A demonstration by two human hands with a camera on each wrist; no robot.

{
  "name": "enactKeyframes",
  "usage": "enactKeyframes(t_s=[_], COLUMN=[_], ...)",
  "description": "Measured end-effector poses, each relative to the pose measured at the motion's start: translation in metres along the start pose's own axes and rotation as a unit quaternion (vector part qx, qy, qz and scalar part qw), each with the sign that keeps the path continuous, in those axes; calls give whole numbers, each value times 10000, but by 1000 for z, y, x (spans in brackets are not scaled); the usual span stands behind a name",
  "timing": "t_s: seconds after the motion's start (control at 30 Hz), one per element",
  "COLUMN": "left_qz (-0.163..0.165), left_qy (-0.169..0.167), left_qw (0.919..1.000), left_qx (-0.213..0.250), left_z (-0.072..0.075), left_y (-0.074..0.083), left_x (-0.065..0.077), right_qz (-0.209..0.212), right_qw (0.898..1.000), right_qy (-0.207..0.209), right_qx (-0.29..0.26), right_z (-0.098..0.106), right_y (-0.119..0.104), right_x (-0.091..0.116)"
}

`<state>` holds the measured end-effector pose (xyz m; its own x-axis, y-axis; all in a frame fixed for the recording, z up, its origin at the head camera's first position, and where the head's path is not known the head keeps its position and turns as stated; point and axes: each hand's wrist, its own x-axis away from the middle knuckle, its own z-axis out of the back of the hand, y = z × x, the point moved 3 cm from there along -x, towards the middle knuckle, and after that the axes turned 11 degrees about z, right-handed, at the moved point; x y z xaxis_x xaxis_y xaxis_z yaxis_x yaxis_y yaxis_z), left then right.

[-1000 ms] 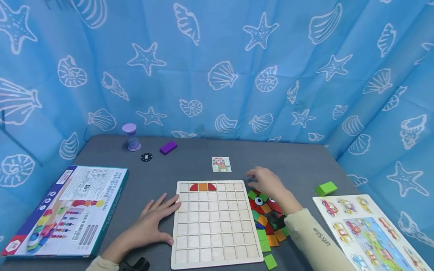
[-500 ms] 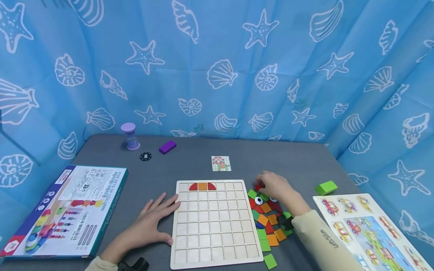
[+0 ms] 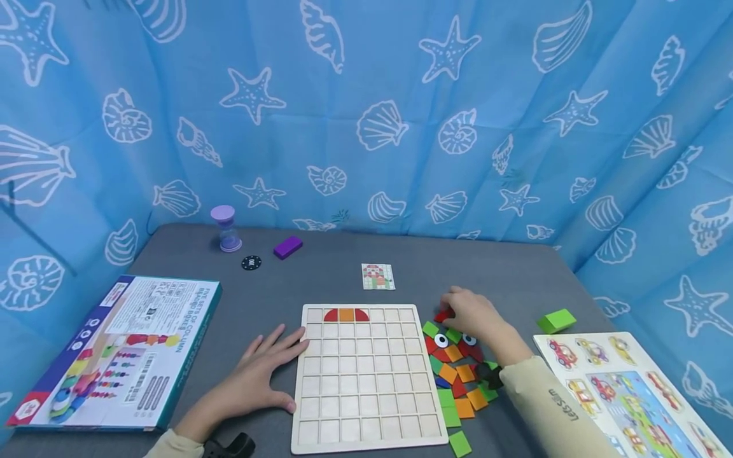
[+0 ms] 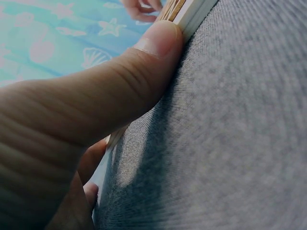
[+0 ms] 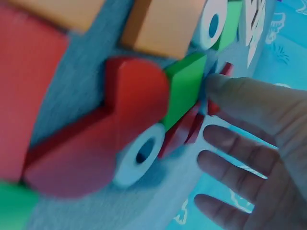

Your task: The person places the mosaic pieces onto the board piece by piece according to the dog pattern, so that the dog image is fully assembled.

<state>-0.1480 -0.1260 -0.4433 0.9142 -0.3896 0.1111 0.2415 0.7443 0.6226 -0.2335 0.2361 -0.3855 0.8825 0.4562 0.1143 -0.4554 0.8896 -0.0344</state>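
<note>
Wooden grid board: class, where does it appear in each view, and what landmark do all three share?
Head: wooden grid board low in the centre, beside the left hand.
Left wrist: its edge shows near the top, by the thumb.
Right wrist: a narrow part, top right, past a green tile.
Shared landmark: the blue patterned curtain.

Red pc [image 3: 442,315] part-hid by R hand [image 3: 473,313], puzzle bd [image 3: 637,361] cut off
</note>
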Motion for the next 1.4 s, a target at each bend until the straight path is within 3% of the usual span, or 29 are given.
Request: enactKeyframes(t_s=[0.17,0.43,0.53,0.67,0.77,0.93,1.4], left_qz=[-59,-35,-48,-90,-112,-186,-18], left_qy=[31,33,70,163,217,286,182], left_qw=[10000,9999,9999,9998,9996,9993,9998], left_qx=[38,94,102,86,109,144,120], left_z=[0,-3,-3,-2,-2,-1,-1], left_y=[-1,-2,-1,-1,-1,0,-5], left_x=[-1,-3,-4,-4,-4,-4,-3], right_qz=[242,1113,1480,1745,1843,2006,2054], right_qw=[9969,9853,9810,9819,9818,9786,9771], right_qy=[435,326,257,354,416,462,449], right_qx=[-612,-1252,-1232,-640,-193,78,-327], right_z=[5,8,5,1,0,1,-6], right_y=[-25,-111,-140,-166,-177,-187,-195], right_x=[-12,-50,-61,-72,-76,-78,-80])
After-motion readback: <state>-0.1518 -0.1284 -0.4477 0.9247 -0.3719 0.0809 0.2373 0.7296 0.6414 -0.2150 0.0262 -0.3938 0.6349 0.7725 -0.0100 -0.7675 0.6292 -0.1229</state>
